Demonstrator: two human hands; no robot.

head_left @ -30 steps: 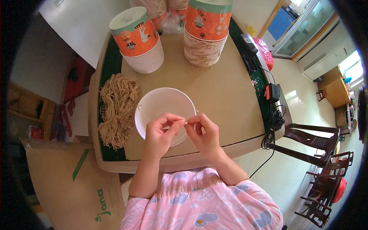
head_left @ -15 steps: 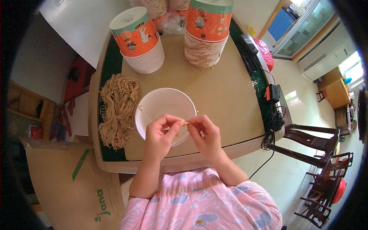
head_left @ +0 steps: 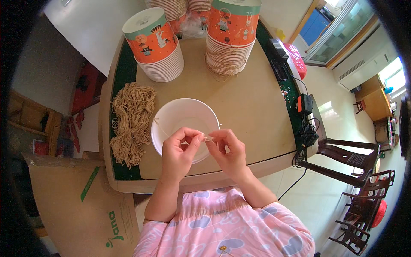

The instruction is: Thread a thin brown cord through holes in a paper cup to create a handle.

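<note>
A white paper bucket [head_left: 188, 109] stands open end up on the table in front of me. Over its near right rim, my left hand [head_left: 183, 147] pinches a thin beige cord [head_left: 159, 123], part of which shows at the bucket's left wall. Close beside it my right hand [head_left: 227, 150] has thumb and forefinger at the cord's end, with a small loop or knot between the two hands. Whether the right fingertips press on the cord or just touch it is hard to see. To the left lies a big bundle of beige cords [head_left: 132, 122].
Behind the bucket stand a left stack of upturned orange-and-green buckets [head_left: 158, 55] and a right stack [head_left: 231, 38] with cords hanging over its rims. A black adapter with cables [head_left: 305, 105] lies along the table's right edge. A cardboard box [head_left: 81, 205] is at lower left, a dark wooden chair [head_left: 346, 160] at right.
The fingers of my right hand have shifted slightly and parted a little at the cord's end. My left hand keeps its pinch, and the bucket has not moved.
</note>
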